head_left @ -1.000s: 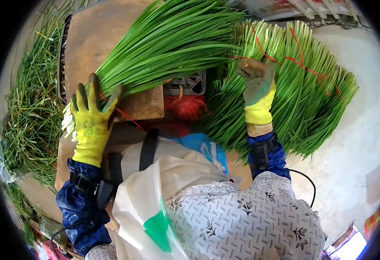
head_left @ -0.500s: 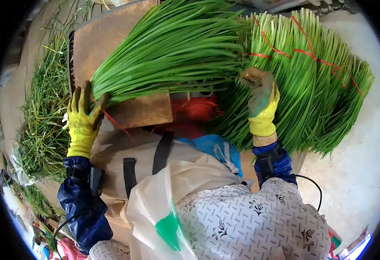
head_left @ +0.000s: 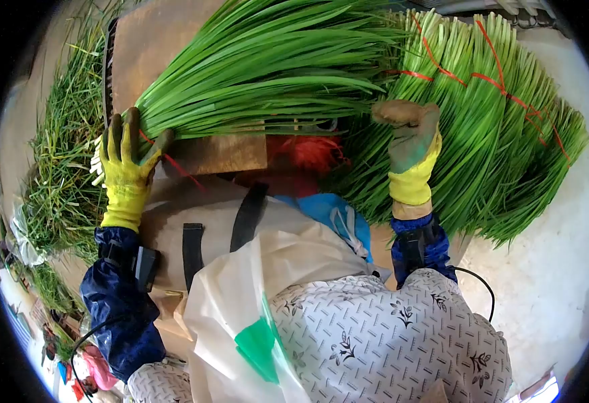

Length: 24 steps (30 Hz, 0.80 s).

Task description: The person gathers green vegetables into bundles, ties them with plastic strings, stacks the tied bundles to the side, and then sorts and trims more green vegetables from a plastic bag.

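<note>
A thick bundle of garlic chives lies across a brown board, its long green leaves pointing right. My left hand, in a yellow glove with dark fingers, lies around its stem end; pale stem ends show left of the glove. A loose red tie trails out from beside the left thumb. At the leaf tips is my gloved right hand, its fingers curled in; whatever they hold, if anything, is hidden. Close to that hand stand several chive bundles bound with red ties.
Loose grassy trimmings are heaped on the left. Red stringy material sits under the board's right side. A beige cover with black straps and a blue bag lie near my lap. Pale floor shows on the right.
The view has shifted slightly, and the board, bundle and left hand appear higher. More pale stem ends show beside my left hand. My right hand's fingers look more closed than before.
</note>
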{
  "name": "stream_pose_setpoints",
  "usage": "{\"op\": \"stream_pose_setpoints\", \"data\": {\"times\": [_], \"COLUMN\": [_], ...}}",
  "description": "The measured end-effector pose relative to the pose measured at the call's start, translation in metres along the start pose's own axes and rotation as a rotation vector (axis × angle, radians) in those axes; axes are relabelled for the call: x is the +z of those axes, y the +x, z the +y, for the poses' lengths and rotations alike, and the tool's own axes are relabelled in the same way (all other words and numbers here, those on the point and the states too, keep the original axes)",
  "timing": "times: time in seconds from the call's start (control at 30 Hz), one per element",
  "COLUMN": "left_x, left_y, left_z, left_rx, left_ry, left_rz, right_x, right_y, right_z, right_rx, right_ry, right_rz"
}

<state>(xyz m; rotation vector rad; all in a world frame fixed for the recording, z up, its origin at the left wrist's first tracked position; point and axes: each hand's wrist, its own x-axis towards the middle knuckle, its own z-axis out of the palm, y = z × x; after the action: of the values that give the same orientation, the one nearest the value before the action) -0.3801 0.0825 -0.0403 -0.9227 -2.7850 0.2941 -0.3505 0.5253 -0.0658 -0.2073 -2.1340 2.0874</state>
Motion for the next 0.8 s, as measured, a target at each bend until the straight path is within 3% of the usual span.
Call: {"op": "stream_pose_setpoints", "data": {"times": [0.07, 0.1, 0.17, 0.23, 0.27, 0.37, 0.8], "left_x": [-0.002, 0.001, 0.001, -0.003, -0.005, -0.015, -0.016], "left_y": [0.002, 0.004, 0.019, 0.037, 0.043, 0.055, 0.051], "left_z": [-0.001, -0.009, -0.027, -0.04, -0.046, -0.052, -0.049], "left_rx": [-0.031, -0.031, -0.146, -0.196, -0.212, -0.265, -0.26], "left_ry": [-0.021, -0.072, -0.166, -0.241, -0.298, -0.394, -0.402], "left_rz": [-0.042, -0.053, -0.146, -0.142, -0.16, -0.223, -0.222], "right_x": [-0.003, 0.008, 0.051, 0.065, 0.071, 0.091, 0.17], "right_y": [0.0, 0.0, -0.011, -0.02, -0.023, -0.016, 0.011], "right_z": [0.011, -0.006, -0.037, -0.046, -0.044, -0.046, -0.052], "right_rx": [-0.012, 0.111, 0.185, 0.186, -0.036, -0.147, -0.597], "right_ry": [0.049, 0.1, 0.043, 0.125, 0.041, -0.049, -0.252], "right_rz": [-0.305, -0.451, -0.327, -0.349, -0.417, -0.685, -0.796]}}
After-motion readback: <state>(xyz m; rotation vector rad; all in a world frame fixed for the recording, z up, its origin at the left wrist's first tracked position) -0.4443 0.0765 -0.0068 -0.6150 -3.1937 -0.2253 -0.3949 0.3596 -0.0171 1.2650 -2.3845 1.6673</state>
